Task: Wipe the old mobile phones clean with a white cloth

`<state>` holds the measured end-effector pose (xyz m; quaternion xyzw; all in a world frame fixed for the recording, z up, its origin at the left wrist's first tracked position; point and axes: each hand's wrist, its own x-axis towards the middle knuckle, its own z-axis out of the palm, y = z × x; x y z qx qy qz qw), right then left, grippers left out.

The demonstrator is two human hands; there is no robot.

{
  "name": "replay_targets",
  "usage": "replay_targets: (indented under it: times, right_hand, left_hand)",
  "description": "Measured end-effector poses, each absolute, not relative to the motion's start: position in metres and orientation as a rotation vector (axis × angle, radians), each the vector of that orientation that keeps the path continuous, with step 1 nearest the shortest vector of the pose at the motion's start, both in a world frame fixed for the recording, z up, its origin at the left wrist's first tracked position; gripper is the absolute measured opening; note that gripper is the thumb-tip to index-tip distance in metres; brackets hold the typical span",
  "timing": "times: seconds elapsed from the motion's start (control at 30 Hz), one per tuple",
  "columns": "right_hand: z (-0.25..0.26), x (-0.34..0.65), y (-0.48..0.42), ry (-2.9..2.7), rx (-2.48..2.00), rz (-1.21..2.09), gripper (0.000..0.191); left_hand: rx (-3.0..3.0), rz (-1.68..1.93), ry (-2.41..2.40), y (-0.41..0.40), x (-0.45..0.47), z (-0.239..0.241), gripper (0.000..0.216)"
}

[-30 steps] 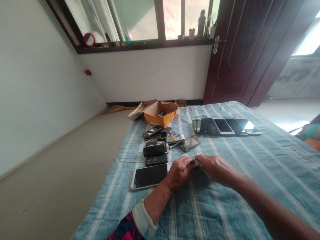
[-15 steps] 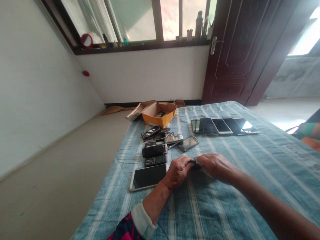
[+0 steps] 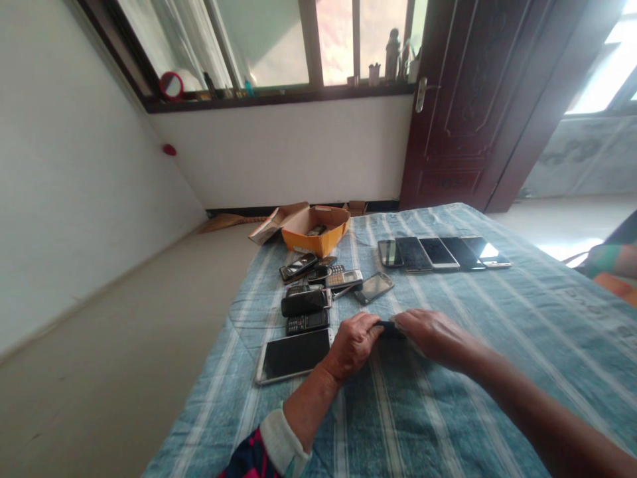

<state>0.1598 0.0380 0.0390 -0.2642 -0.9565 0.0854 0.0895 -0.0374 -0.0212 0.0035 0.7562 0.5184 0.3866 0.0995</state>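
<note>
My left hand (image 3: 352, 344) and my right hand (image 3: 432, 334) meet over the blue striped cloth (image 3: 448, 398), both with fingers curled on a dark phone (image 3: 389, 327) held between them; only its top edge shows. A large phone with a dark screen (image 3: 293, 354) lies flat just left of my left hand. Beyond it sits a pile of several old keypad phones (image 3: 313, 292). A single smartphone (image 3: 374, 287) lies ahead of my hands.
A row of several smartphones (image 3: 440, 253) lies side by side at the far right of the cloth. An orange cardboard box (image 3: 314, 230) with a phone inside stands at the table's far edge. A dark wooden door (image 3: 472, 99) is behind. Bare floor lies to the left.
My hands have drawn slightly apart, and more of the dark phone's top edge shows between them. The view has shifted a little.
</note>
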Motion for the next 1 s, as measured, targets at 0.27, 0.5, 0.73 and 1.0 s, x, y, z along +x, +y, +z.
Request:
replay_targets:
  times: [0.27, 0.5, 0.73, 1.0]
  right_hand:
    - [0.036, 0.14, 0.038, -2.862, -0.739, 0.265, 0.015]
    - [0.035, 0.193, 0.048, -2.825, -0.802, 0.398, 0.019]
    - [0.035, 0.193, 0.041, -2.802, -0.817, 0.355, 0.021]
    - [0.035, 0.134, 0.036, -2.841, -0.726, 0.116, 0.017]
  left_hand:
    - [2.204, 1.129, 1.455, -0.023, -0.041, 0.003, 0.019]
    - [2.23, 1.141, 1.524, -0.022, -0.038, 0.003, 0.018]
    - [2.208, 1.169, 1.543, -0.021, -0.038, 0.001, 0.017]
    - [2.199, 1.152, 1.478, -0.023, -0.041, 0.005, 0.019]
